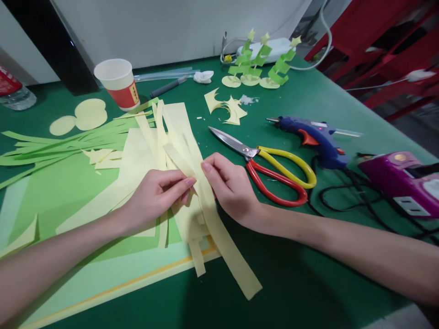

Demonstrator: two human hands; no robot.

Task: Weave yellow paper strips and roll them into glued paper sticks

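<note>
Forward and down from the head camera: the left hand (163, 194) has thumb and forefinger pinched at the lower end of a short, flat pale-yellow paper strip (176, 157); whether it also catches the one beside it, I can't tell. Over to the right hand (236, 189), thumb and curled fingers closed on the edge of a long, broad pale-yellow paper strip (226, 242). That long one runs between the two hands, over the paper pile, its free end hanging slantwise toward the wearer above the green table (291, 283).

Handling, then: it looks feather-light, thin and bendy, likely to curl, crease or tear if tugged. Best grip, I'd judge, is a gentle pinch on both edges near the middle, letting the loose tail trail.

Just beyond the right hand lie steel scissors with red and yellow handles (247, 152), blades slightly parted, and further off a blue hot-glue gun with an orange trigger (310, 130). Over to the left, bright green paper strips (61, 148) fan out.
</note>
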